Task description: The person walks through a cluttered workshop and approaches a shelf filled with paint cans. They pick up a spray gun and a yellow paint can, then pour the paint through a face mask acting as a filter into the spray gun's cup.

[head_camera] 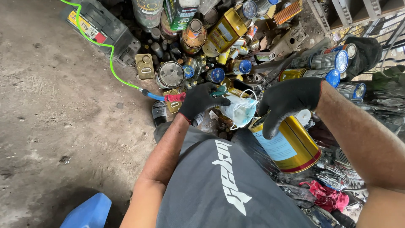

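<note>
My left hand (201, 100), in a black glove, pinches the edge of a crumpled white face mask (239, 109) held above the pile. My right hand (286, 100), also gloved in black, grips the top rim of a tilted yellow tin can (291, 145) with a pale blue label and a red band near its base. The mask hangs between the two hands, just left of the can's mouth. A red and blue air gun nozzle (174, 97) lies right behind my left hand.
A heap of cans, tins and bottles (219, 38) fills the ground ahead. A green air hose (110, 59) runs past a car battery (101, 27). Blue-capped cans (333, 63) lie at right, a red rag (325, 195) and a blue object (88, 213) sit low.
</note>
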